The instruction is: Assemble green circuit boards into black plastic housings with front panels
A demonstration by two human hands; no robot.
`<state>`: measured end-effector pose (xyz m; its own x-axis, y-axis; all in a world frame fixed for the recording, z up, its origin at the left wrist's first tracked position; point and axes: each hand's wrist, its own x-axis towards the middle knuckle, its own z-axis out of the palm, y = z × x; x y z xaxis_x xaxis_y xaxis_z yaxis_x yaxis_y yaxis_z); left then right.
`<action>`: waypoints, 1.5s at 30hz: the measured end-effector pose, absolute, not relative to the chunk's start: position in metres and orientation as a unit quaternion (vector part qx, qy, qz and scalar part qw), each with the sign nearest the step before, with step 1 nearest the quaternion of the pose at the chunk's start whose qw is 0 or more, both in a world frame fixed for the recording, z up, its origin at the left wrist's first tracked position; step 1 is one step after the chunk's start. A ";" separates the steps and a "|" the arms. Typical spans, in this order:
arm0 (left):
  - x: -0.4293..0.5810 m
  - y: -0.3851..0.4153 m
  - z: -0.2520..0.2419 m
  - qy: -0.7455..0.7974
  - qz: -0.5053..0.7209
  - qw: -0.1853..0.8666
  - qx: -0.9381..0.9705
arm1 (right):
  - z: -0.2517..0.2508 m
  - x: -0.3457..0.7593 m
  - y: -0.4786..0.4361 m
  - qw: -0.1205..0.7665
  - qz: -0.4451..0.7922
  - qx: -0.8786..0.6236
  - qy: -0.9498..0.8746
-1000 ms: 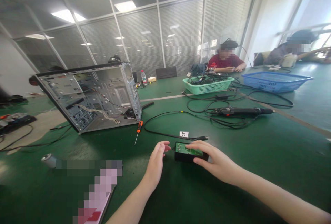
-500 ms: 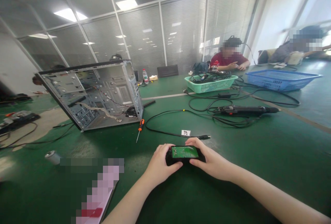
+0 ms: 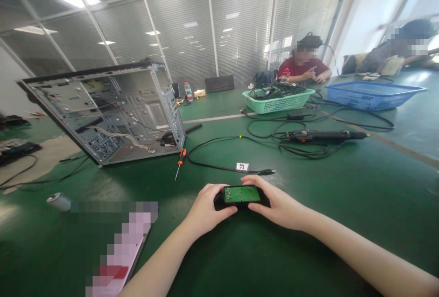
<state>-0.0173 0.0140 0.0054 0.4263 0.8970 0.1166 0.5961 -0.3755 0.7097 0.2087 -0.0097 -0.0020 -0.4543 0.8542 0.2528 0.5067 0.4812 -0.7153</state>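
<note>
Both the left hand (image 3: 205, 208) and right hand (image 3: 278, 203) close around a small black box (image 3: 241, 196) (circuit board exposed), below the numbered tag (image 3: 242, 167); a slipping grip could drop it.

We read one mark only, a small white tag (image 3: 242, 167) on the green table (image 3: 343, 205) beside a black cable (image 3: 219, 167), handwritten "28", nothing else legible to us, print on the green board (image 3: 241, 193) too small to read

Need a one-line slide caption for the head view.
Both hands, left and right, grip a black box on the green table.
</note>
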 end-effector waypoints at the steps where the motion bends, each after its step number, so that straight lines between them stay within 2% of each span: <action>1: -0.017 0.014 0.006 0.473 0.248 0.300 0.790 | -0.002 0.210 -0.010 0.306 0.278 -0.425 -0.805; 28: -0.018 0.014 0.005 0.479 0.237 0.296 0.792 | 0.001 0.225 -0.008 0.265 0.278 -0.455 -0.803; 32: -0.018 0.014 0.006 0.483 0.246 0.331 0.773 | 0.001 0.224 -0.006 0.285 0.340 -0.466 -0.765; 38: -0.017 0.011 0.007 0.428 0.292 0.489 0.702 | 0.007 0.215 -0.008 0.348 0.520 -0.435 -0.647; 45: -0.015 0.011 0.009 0.403 0.291 0.495 0.713 | 0.006 0.210 -0.008 0.365 0.624 -0.491 -0.486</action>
